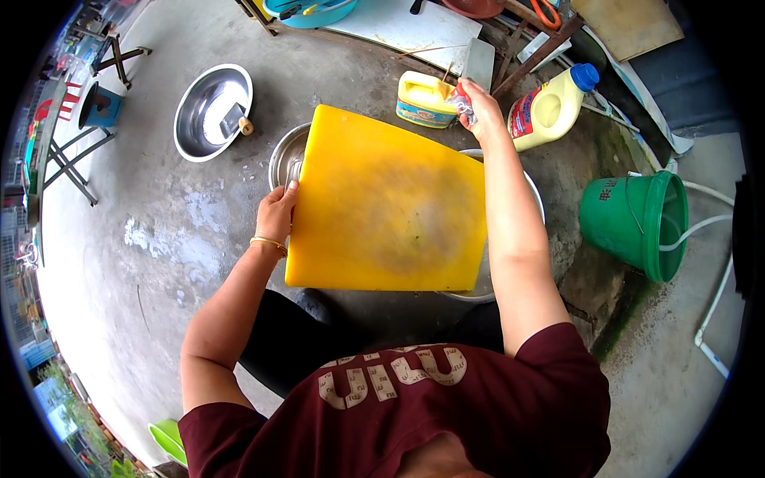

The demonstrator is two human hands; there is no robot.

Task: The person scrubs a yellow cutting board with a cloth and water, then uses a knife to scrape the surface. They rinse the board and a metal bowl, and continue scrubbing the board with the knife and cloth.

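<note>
A thick yellow cutting board point(388, 203) with a dark worn patch lies in front of me over metal basins. Along its left edge, my left hand point(276, 212) grips it, thumb up at the rim. Part of a steel basin point(285, 156) shows behind that hand, and a larger pale-rimmed basin point(534, 190) shows at the board's right. Past the board's far right corner, my right hand point(483, 110) holds a small red and silvery item point(462, 103), likely a scrubber. Beside it stands a yellow plastic container point(421, 98) with a cut opening.
A steel bowl point(194, 119) holds a wooden-handled cleaver point(234, 121) on the concrete floor. A cream detergent jug point(547, 110) with a blue cap stands right. Farther right, a green bucket point(615, 218) lies tipped, a white hose point(696, 233) at its mouth. A wooden-framed rack point(541, 57) stands behind.
</note>
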